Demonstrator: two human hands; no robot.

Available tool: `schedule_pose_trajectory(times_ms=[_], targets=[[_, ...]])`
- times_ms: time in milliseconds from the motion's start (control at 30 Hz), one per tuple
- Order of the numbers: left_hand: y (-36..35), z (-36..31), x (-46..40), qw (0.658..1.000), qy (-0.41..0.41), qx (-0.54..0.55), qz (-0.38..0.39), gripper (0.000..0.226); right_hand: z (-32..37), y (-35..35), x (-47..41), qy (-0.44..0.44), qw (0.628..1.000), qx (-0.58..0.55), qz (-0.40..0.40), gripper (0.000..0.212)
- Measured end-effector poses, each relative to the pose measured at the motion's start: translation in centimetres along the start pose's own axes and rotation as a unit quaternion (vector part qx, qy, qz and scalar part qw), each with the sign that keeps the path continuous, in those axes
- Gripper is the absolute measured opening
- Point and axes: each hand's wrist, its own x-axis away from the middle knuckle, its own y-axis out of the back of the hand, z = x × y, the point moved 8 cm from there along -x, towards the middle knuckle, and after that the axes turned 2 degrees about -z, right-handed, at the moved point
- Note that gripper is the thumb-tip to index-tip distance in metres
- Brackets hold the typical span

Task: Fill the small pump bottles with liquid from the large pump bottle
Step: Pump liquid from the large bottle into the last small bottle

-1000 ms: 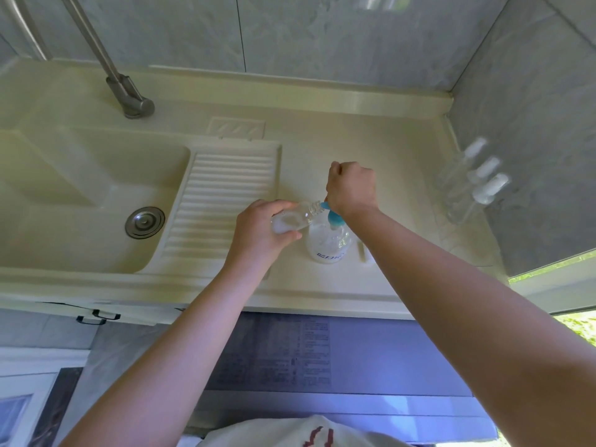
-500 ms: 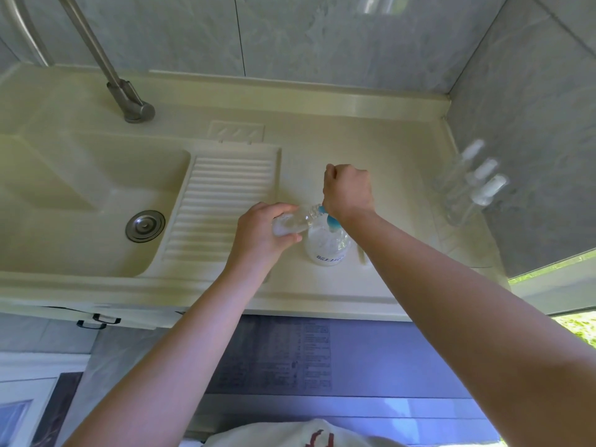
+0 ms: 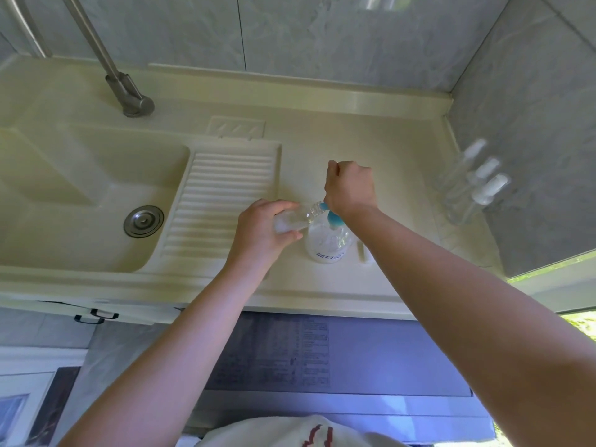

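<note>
Little has moved since the earlier frames: both of your hands have stayed in the middle of the frame, with only a slight drift as your head shifted.

To do this fill well, keep the small clear plastic bottle (image 3: 298, 217) tilted so its open neck sits right under the teal spout of the large clear pump bottle (image 3: 328, 241), which stands on the cream counter (image 3: 396, 175) just right of the ribbed draining board (image 3: 222, 201). Press in slow, full strokes and let the head rise completely between them. Hold the neck touching the spout so nothing runs down the outside, and stop short of the rim so the pump insert will still go in.

Your left hand (image 3: 263, 235) is wrapped round the body of the small bottle, fingers curled over it and thumb beneath. Your right hand (image 3: 350, 188) is a closed fist bearing down on the pump head; the head itself is hidden under it, so you cannot tell whether the fingers grip it or merely press.

Three more small clear bottles with white caps (image 3: 472, 182), blurred, stand well apart at the right edge against the grey wall.
</note>
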Motion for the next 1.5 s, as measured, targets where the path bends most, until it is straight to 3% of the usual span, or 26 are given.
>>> schedule_pose_trajectory(times_ms=[100, 333, 567, 667, 1200, 1500], targets=[[0.14, -0.08, -0.05, 1.0, -0.001, 0.001, -0.002, 0.053, 0.15, -0.05, -0.1, -0.016, 0.999, -0.037, 0.005, 0.047], [0.24, 0.09, -0.13, 1.0, 0.003, -0.003, -0.003, 0.053, -0.07, -0.35, -0.17, 0.032, 0.998, 0.058, -0.007, 0.033], [0.26, 0.17, -0.18, 1.0, 0.003, -0.001, -0.003, 0.053, 0.55, 0.52, -0.19, 0.032, 0.998, 0.042, -0.025, 0.042], [0.23, 0.1, -0.2, 1.0, 0.001, -0.002, -0.001, 0.053, 0.38, 0.32, -0.02, 0.037, 0.997, 0.068, -0.015, 0.036], [0.27, 0.18, -0.25, 1.0, 0.005, 0.001, 0.001, 0.054, 0.45, 0.41, 0.1, -0.001, 1.0, -0.016, -0.007, 0.044], [0.23, 0.31, -0.21, 1.0, 0.005, 0.003, 0.0, 0.054, 0.69, 0.18, 0.36, 0.016, 1.0, 0.008, -0.004, 0.038]])
